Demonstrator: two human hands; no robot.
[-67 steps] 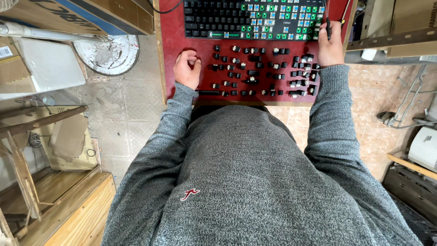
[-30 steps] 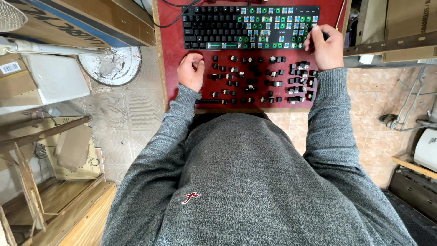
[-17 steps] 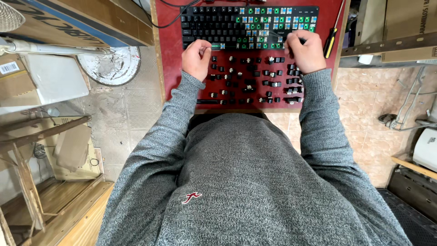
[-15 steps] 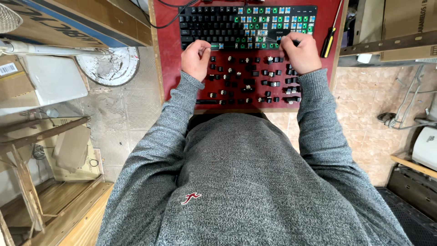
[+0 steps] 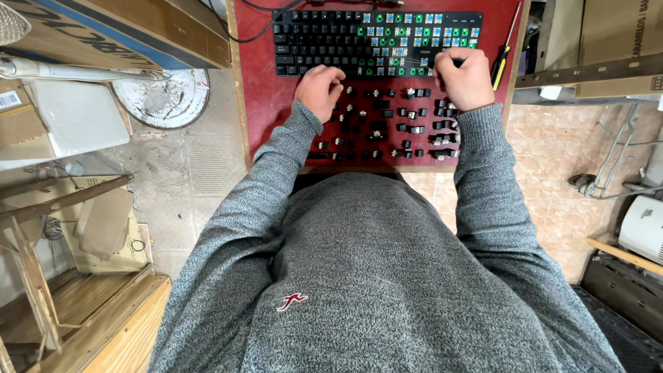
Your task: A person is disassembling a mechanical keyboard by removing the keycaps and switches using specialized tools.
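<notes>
My grey sleeves nearest, loose black keycaps scattered on the red table just below the keyboard, my left hand curled at its lower edge, holding unclear, my right hand fisted there too, grip unclear, screwdriver right of the keyboard.

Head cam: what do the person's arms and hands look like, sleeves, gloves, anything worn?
Both arms are in long sleeves of a grey marled knit sweater with ribbed cuffs at the wrists. The left hand and right hand are bare: no gloves, and no ring or watch that shows. A small red emblem sits on the chest.
</notes>
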